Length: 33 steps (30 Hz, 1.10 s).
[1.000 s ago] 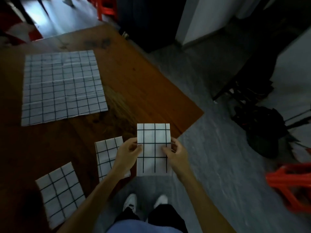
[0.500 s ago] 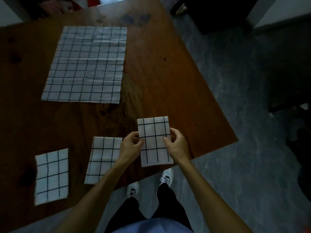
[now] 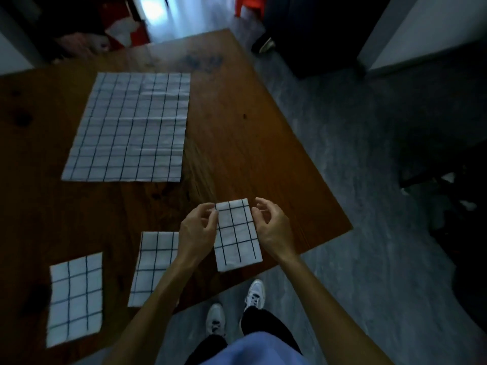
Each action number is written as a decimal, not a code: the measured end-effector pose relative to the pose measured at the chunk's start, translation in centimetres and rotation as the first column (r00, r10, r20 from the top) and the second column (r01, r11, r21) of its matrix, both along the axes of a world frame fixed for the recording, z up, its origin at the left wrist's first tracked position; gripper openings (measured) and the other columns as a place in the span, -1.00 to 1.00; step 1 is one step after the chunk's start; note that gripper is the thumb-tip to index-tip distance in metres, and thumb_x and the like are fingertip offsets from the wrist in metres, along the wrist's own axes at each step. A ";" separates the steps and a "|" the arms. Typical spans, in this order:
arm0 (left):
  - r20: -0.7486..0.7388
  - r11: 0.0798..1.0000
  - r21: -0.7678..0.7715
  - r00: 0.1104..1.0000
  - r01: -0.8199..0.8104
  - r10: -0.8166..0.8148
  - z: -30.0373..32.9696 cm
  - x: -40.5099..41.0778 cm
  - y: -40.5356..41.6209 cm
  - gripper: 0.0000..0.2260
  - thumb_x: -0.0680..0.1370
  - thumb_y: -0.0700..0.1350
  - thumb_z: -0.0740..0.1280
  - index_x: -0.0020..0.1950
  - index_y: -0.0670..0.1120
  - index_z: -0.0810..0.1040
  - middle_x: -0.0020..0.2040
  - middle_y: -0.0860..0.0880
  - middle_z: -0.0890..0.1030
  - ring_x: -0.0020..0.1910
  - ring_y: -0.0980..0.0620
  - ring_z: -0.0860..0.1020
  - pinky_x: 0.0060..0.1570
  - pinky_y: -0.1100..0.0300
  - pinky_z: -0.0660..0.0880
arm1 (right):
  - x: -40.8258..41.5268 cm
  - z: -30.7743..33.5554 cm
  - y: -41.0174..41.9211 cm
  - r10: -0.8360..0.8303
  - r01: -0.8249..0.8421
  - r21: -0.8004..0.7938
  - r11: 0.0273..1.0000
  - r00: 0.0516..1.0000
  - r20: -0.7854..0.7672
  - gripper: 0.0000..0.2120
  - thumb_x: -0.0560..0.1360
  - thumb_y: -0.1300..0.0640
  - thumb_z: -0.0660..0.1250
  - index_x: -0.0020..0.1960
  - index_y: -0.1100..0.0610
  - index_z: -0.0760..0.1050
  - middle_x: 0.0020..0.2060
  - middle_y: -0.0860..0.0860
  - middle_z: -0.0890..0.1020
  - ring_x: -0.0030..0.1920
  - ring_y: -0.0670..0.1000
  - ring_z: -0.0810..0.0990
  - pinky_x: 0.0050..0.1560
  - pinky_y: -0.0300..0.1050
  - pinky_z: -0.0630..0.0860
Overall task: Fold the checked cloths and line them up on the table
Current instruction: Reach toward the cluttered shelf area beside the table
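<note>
Folded cloth [image 3: 238, 234] now lies on the surface [image 3: 237, 143] at its near edge, lower end at or just past the edge; half a second ago it was held up between both hands. Left hand [image 3: 198, 231] just beside its left edge, fingertips at the upper left corner, fingers loosely curled; contact uncertain. Right hand [image 3: 274, 227] by the right edge, fingers relaxed and apart, grip let go. Two folded cloths sit to the left in a row: middle one [image 3: 155, 262] partly under the left forearm, far-left one [image 3: 75, 299] apart. Unfolded cloth [image 3: 129, 127] flat further back, as before.
</note>
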<state>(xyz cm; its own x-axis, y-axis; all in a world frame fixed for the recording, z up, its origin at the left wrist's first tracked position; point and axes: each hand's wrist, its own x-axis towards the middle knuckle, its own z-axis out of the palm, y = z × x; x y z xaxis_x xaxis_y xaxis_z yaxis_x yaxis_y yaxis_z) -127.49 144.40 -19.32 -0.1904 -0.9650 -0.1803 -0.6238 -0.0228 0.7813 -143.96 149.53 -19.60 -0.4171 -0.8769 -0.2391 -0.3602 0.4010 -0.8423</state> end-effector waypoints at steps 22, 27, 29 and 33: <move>0.283 0.758 -0.422 0.867 0.497 -0.411 13.6 -14.1 -0.9 -0.44 0.58 0.25 -0.03 0.45 -0.06 0.28 0.40 -0.10 0.40 0.40 -0.03 0.32 0.33 0.02 0.26 | -16.4 13.6 1.9 0.072 -0.154 -0.160 0.975 0.900 -0.430 -0.54 0.60 -0.16 0.11 0.44 -0.02 0.32 0.41 -0.07 0.40 0.41 -0.14 0.30 0.38 -0.22 0.18; 0.318 0.793 -0.446 0.902 0.414 -0.292 14.5 -23.4 0.5 -0.44 0.57 0.22 -0.02 0.39 -0.11 0.38 0.33 -0.14 0.48 0.33 -0.09 0.42 0.26 -0.03 0.39 | -27.7 12.5 3.0 0.176 -0.263 -0.163 0.951 0.892 -0.416 -0.51 0.59 -0.18 0.11 0.44 0.00 0.32 0.41 -0.02 0.40 0.42 -0.08 0.30 0.45 0.01 0.23; 0.324 0.808 -0.432 0.905 0.400 -0.275 15.4 -26.9 1.2 -0.45 0.58 0.21 -0.02 0.38 -0.11 0.39 0.31 -0.15 0.50 0.29 -0.10 0.46 0.22 -0.08 0.44 | -32.4 12.9 3.7 0.187 -0.279 -0.164 0.946 0.884 -0.428 -0.50 0.57 -0.21 0.12 0.42 0.01 0.37 0.39 -0.01 0.43 0.40 -0.06 0.35 0.43 0.02 0.27; 0.314 0.856 -0.424 0.935 0.294 -0.166 18.1 -31.2 1.5 -0.38 0.56 0.30 -0.09 0.42 -0.06 0.36 0.34 -0.10 0.48 0.29 -0.05 0.47 0.19 -0.07 0.48 | -38.5 15.4 1.6 0.223 -0.329 -0.210 0.921 0.885 -0.409 -0.38 0.50 -0.31 0.10 0.35 0.08 0.46 0.30 0.04 0.52 0.32 0.01 0.46 0.35 -0.03 0.37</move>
